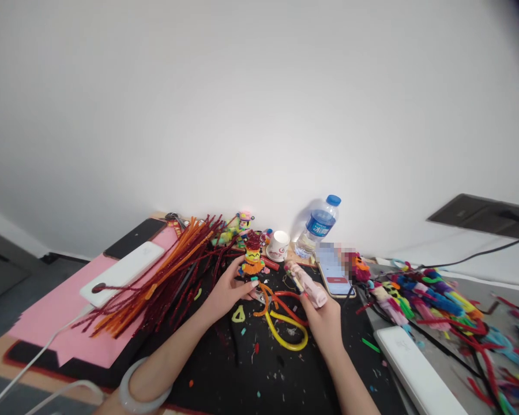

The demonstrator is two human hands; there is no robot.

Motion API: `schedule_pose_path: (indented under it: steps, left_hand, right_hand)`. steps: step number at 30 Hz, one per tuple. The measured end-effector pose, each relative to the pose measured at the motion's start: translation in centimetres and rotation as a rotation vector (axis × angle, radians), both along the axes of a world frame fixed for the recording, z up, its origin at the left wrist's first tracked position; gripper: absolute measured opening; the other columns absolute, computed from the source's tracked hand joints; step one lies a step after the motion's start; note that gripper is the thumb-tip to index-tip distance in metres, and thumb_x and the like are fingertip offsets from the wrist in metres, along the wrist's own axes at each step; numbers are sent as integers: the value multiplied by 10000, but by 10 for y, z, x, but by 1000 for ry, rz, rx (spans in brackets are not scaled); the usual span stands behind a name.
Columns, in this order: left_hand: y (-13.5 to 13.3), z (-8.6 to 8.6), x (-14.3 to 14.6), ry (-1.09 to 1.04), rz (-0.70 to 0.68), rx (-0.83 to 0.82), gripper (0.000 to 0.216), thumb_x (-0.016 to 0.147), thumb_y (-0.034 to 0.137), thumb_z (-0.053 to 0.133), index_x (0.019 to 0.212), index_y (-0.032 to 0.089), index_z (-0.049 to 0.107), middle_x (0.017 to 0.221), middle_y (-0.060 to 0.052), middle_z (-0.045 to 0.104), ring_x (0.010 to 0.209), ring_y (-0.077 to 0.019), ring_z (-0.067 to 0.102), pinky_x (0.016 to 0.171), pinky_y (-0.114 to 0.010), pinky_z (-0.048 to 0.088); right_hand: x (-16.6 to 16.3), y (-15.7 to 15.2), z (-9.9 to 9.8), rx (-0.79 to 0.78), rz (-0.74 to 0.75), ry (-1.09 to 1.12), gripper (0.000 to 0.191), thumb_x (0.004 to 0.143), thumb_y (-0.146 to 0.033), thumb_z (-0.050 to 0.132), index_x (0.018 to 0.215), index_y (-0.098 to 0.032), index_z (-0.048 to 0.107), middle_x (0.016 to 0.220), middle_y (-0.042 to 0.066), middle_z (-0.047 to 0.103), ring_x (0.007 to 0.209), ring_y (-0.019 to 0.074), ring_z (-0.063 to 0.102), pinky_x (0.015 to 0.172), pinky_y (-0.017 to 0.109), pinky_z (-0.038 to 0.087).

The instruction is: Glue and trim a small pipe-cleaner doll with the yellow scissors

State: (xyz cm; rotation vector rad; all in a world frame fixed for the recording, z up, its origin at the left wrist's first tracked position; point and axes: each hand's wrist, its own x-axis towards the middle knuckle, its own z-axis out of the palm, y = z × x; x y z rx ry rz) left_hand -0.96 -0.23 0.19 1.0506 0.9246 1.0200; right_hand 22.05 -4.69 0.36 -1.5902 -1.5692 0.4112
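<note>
My left hand (231,288) is closed round the lower part of a small pipe-cleaner doll (254,262) with a dark red top, yellow face and orange collar. The doll stands upright in my fingers. My right hand (324,323) is closed on a pale pink glue gun (307,282), its narrow end toward the doll but apart from it. Between my hands, scissors with red and yellow handles (292,347) lie on the black mat (225,369). Orange pipe-cleaner strands (266,300) hang or lie by the blades; which, I cannot tell.
Long red and orange pipe cleaners (155,288) lie left over pink paper (82,323) and a white power bank (121,274). Behind are a paper cup (278,245), a water bottle (318,227) and a phone (335,274). Colourful pipe-cleaner pieces (436,294) and another white power bank (415,369) are right.
</note>
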Motion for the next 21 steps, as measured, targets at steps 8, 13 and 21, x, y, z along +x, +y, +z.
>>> schedule_pose_path:
  steps: [8, 13, 21]
  left_hand:
    - [-5, 7, 1, 93, -42, 90, 624, 701, 304, 698, 1236, 244, 383, 1053, -61, 569, 567, -114, 645, 540, -251, 516]
    - [-6, 10, 2, 79, -56, 107, 602, 705, 314, 700, 1209, 245, 379, 1027, -51, 572, 552, -104, 636, 518, -234, 503]
    - [-7, 13, -2, -105, -186, -35, 580, 723, 301, 703, 1179, 270, 347, 868, -2, 604, 608, -126, 644, 590, -258, 533]
  right_hand:
    - [-7, -1, 4, -19, -77, 237, 340, 733, -363, 566, 927, -108, 677, 894, 100, 724, 795, 250, 668, 700, 318, 536]
    - [-6, 0, 1, -17, -103, 231, 354, 726, -358, 573, 950, -102, 671, 914, 108, 720, 819, 256, 669, 733, 337, 534]
    - [-6, 0, 2, -49, -49, 237, 318, 732, -365, 561, 889, -117, 683, 861, 96, 727, 767, 248, 667, 702, 327, 532]
